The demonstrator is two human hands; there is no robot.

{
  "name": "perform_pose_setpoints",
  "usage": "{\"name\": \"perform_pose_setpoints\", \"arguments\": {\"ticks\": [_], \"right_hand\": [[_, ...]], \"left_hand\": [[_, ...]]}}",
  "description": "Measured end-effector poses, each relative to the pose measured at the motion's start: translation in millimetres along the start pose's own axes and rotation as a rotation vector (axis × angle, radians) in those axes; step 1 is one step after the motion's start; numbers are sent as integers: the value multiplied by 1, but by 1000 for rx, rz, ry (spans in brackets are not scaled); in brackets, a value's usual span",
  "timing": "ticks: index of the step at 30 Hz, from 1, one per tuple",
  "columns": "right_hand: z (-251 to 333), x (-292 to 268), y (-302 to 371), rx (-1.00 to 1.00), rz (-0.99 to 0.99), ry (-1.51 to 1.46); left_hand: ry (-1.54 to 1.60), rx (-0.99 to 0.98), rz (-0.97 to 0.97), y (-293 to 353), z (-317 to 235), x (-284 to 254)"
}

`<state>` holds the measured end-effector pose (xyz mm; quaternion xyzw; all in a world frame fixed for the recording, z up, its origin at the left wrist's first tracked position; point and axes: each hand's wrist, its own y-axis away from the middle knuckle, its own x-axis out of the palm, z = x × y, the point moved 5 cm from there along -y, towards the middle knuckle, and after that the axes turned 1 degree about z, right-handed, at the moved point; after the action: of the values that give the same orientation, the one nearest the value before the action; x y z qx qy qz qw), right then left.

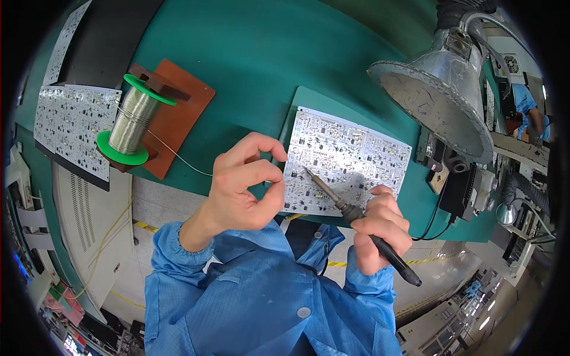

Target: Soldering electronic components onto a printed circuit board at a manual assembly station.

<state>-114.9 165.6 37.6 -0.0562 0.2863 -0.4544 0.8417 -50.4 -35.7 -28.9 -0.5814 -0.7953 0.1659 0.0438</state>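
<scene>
Soldering iron [349,209], just one, occupies one of two hands [383,228] [240,184].

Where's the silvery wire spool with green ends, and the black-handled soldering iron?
Silvery wire spool with green ends [133,121]: head view, on the wound wire.
Black-handled soldering iron [393,257]: head view, on the handle's rear part.

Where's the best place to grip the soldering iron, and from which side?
Take the soldering iron by its black handle, probably from the right, as the right hand does now. It slants: the slim metal shaft points up-left over the circuit board, while the handle trails down-right, so this side avoids the metal, which may be hot.
</scene>
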Motion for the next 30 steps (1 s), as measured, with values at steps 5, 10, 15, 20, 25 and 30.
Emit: {"name": "perform_pose_setpoints", "arguments": {"ticks": [5,10,15,20,25,30], "right_hand": [[-2,2,1,14,4,-6],[-3,2,4,29,-14,-32],[-5,2,7,31,-36,-37],[-5,2,7,11,-24,-35],[-2,4,8,-63,-13,7],[-1,5,7,-85,-10,14]], "left_hand": [[-24,-9,7,1,2,2],[-52,48,-53,0,1,1],[-70,33,-19,-1,1,3],[-74,32,-29,-1,1,4],[-82,34,-19,-1,1,3],[-65,31,-17,0,1,2]]}}
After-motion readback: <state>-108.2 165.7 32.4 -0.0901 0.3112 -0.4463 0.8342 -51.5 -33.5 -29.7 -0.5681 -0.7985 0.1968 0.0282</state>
